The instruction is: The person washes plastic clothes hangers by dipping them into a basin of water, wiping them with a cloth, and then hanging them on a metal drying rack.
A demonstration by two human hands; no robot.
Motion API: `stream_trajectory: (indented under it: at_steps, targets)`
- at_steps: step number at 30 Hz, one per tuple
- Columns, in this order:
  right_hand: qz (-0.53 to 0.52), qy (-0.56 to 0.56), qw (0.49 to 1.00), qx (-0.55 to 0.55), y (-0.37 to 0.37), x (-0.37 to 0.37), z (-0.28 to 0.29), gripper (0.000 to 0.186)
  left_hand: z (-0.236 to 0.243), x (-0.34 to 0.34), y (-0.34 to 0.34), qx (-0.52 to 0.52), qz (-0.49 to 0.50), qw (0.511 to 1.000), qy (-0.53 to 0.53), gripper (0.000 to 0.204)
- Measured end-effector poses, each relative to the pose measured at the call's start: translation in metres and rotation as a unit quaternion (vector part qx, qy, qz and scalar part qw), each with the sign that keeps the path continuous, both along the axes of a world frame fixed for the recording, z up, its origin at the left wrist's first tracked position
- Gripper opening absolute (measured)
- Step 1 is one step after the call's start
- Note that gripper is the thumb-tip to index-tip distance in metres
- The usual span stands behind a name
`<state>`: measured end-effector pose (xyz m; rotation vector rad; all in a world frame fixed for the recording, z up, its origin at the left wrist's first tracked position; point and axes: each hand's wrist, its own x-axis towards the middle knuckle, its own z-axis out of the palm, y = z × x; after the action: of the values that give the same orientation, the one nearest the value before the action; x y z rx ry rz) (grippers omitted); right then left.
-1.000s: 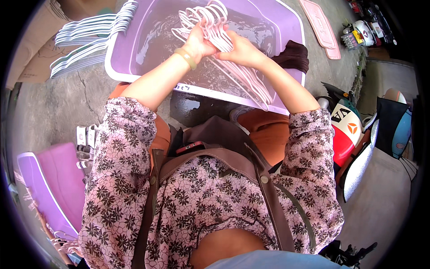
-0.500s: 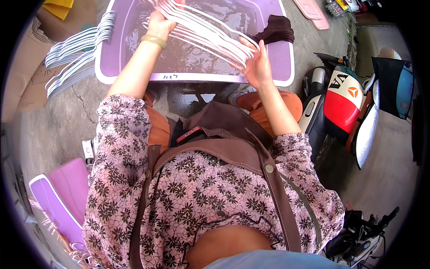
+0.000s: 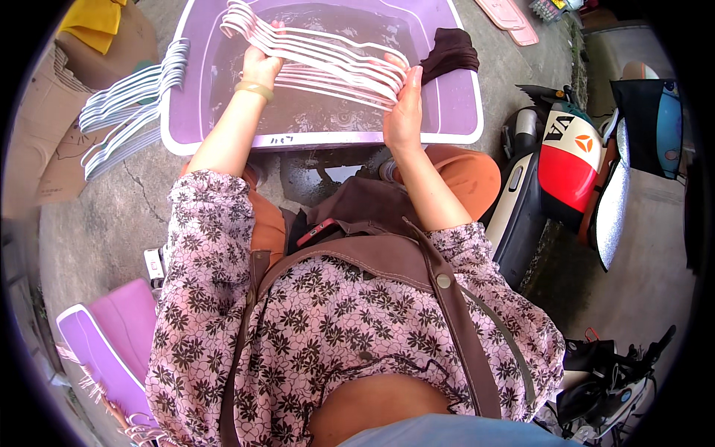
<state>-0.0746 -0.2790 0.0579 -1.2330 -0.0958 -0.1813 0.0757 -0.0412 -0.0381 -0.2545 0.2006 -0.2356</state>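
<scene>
A bundle of several pale pink-white clothes hangers (image 3: 331, 65) is held over a large purple tub (image 3: 305, 139) of murky water. My left hand (image 3: 261, 68) is closed round the bundle near its hook end, with the hooks pointing up and to the left. Against the other end my right hand (image 3: 404, 112) is closed, its thumb up and its fingers partly hidden behind the hangers. Over the tub's right rim hangs a dark brown cloth (image 3: 450, 54). Bluish-white hangers (image 3: 130, 97) hang in a row off the left rim.
Cardboard (image 3: 56, 134) and a yellow item (image 3: 93, 22) lie at the far left. A second purple tub (image 3: 112, 335) with pink hangers stands at the lower left. To the right is a parked scooter (image 3: 570, 164); a pink lid-like piece (image 3: 506, 18) lies at the back.
The hangers have come nearer and levelled out, so their hooks now show at the left. My right hand has moved left and turned more upright. The view has shifted slightly.
</scene>
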Motion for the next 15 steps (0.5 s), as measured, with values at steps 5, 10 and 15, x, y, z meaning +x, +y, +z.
stream_trajectory:
  at_steps: [5,10,15]
  targets:
    - [-0.059,-0.031,0.997,-0.030,-0.004,0.009,-0.003,0.057,0.009,0.000,-0.007,0.025,0.028,0.999,0.014,0.026]
    - [-0.100,-0.021,0.992,0.078,-0.009,0.019,0.001,0.048,0.024,-0.004,-0.014,0.020,0.003,1.000,-0.022,0.024]
    - [-0.161,-0.049,0.983,0.070,-0.022,0.037,-0.022,0.028,0.050,-0.019,-0.026,0.021,-0.010,0.996,-0.085,0.030]
